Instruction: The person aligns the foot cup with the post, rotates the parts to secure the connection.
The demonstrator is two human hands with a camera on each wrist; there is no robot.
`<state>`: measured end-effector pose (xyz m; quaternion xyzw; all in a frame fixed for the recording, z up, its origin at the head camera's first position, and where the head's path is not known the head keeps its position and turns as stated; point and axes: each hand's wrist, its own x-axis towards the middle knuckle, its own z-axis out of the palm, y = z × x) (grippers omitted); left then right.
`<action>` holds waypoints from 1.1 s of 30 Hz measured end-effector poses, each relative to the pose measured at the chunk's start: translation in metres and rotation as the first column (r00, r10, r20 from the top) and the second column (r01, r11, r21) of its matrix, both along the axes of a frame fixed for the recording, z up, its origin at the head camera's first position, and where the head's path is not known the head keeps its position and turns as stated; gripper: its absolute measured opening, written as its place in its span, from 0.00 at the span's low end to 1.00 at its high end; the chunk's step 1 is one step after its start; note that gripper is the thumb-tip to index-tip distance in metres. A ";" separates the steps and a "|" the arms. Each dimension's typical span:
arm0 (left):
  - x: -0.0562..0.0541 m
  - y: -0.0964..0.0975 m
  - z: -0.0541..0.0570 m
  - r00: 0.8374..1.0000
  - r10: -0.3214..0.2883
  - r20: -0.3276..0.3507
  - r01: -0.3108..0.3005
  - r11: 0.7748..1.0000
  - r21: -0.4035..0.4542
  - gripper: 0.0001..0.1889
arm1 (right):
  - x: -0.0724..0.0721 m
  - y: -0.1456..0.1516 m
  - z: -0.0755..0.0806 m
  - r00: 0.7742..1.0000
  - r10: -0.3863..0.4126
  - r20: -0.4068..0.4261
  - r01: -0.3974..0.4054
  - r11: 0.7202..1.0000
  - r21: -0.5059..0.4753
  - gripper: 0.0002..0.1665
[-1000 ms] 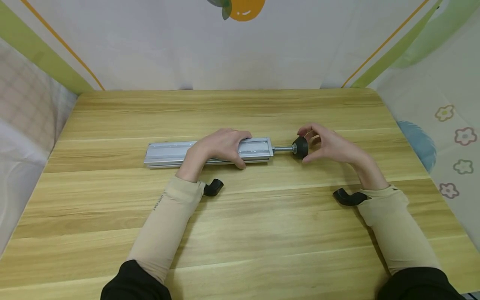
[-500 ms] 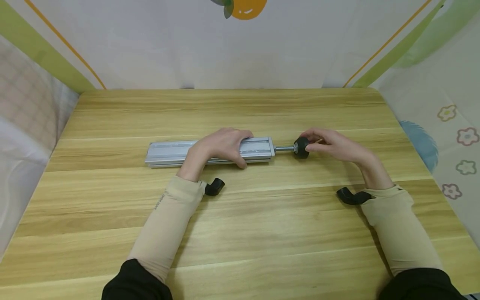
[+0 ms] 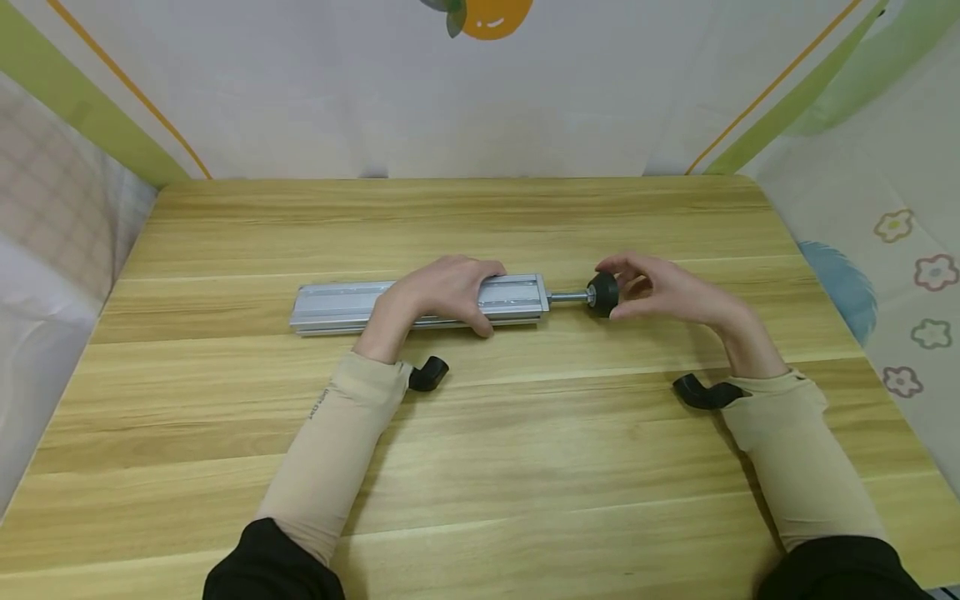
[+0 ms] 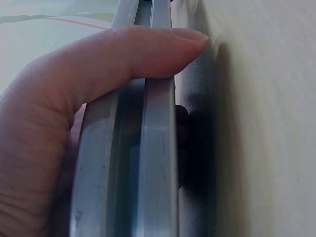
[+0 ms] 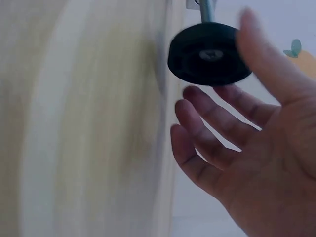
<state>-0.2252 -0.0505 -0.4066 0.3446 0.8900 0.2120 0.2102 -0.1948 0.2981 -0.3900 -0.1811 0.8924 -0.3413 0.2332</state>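
Note:
A silver aluminium profile (image 3: 337,302) lies across the middle of the wooden table (image 3: 480,458). My left hand (image 3: 442,292) grips it from above, the thumb curled over its near edge; the left wrist view shows that thumb (image 4: 148,49) across the profile (image 4: 153,163). A thin threaded rod (image 3: 567,295) sticks out of the profile's right end and carries a black round foot (image 3: 602,294). My right hand (image 3: 660,292) cups around the foot with forefinger above and thumb below. In the right wrist view the fingers (image 5: 212,133) are spread and loose, apart from the foot (image 5: 207,54).
Black wrist-camera mounts (image 3: 427,373) (image 3: 697,392) hang just over the table beside each forearm. Printed fabric walls (image 3: 480,100) close the table in at the back and on both sides.
Half a second ago my right fingers were closed on the black foot with the hand rolled over it. Now they have opened and the hand has rolled back. The left hand and profile have not moved.

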 end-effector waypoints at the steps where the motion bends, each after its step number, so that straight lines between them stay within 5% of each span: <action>1: 0.000 0.000 0.000 1.000 0.000 0.000 0.000 1.000 -0.001 0.39 | 0.000 -0.001 0.000 1.000 -0.006 -0.002 0.006 1.000 -0.012 0.38; 12: 0.001 0.000 0.001 1.000 0.001 0.000 -0.001 1.000 -0.005 0.40 | 0.000 -0.003 -0.003 0.999 -0.032 -0.040 0.031 0.999 -0.025 0.34; 33: 0.000 -0.001 0.000 1.000 -0.004 -0.016 0.004 1.000 -0.013 0.41 | 0.002 0.001 0.002 1.000 0.013 0.019 -0.014 0.999 0.051 0.29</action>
